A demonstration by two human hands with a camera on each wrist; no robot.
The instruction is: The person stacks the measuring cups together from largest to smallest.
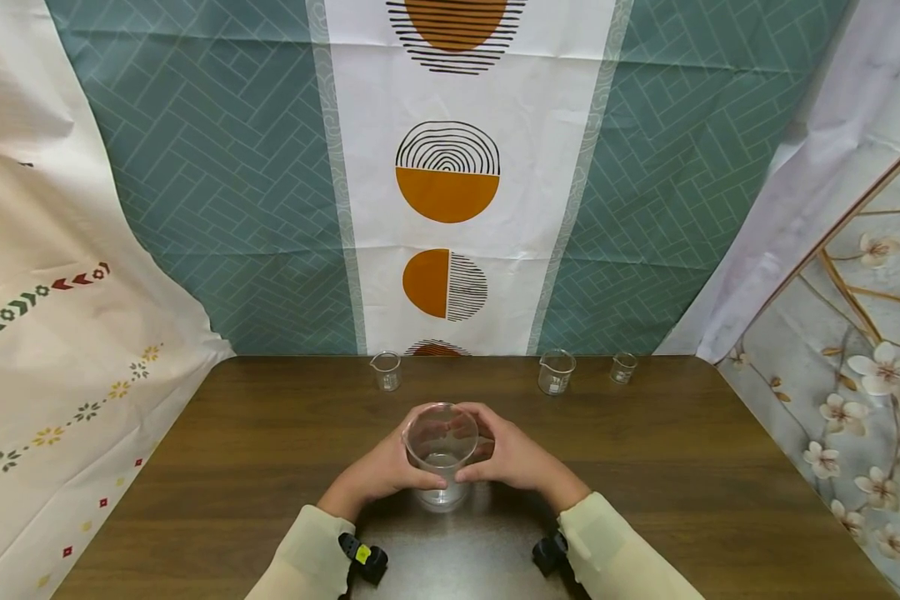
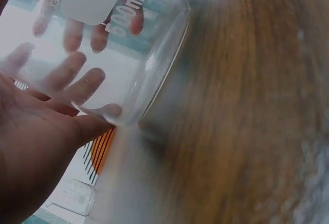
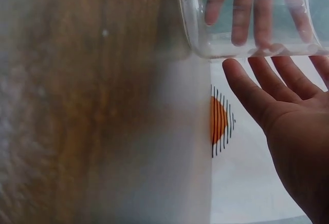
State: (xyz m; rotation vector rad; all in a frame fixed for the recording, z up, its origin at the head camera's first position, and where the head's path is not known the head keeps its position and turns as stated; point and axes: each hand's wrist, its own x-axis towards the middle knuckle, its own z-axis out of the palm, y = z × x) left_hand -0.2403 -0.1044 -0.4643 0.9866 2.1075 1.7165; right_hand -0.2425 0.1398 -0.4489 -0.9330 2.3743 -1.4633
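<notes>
A large clear glass beaker (image 1: pixel 441 462) stands upright between both hands at the middle of the table. My left hand (image 1: pixel 390 463) curves round its left side, thumb at the front and fingers behind. From the other side my right hand (image 1: pixel 521 457) holds it the same way, the thumbs close together. The left wrist view shows a "500ml" marking on the beaker (image 2: pixel 149 75), with fingers visible through the glass. In the right wrist view, the fingers of the right hand (image 3: pixel 293 116) lie along the glass wall. Whether the base touches the table cannot be told.
Near the back edge of the brown wooden table (image 1: pixel 270 458) stand three smaller beakers: one at left (image 1: pixel 387 375), a wider one (image 1: pixel 556 375) right of centre, and a small one (image 1: pixel 623 369) farther right. A patterned cloth (image 1: pixel 450 333) hangs behind the table.
</notes>
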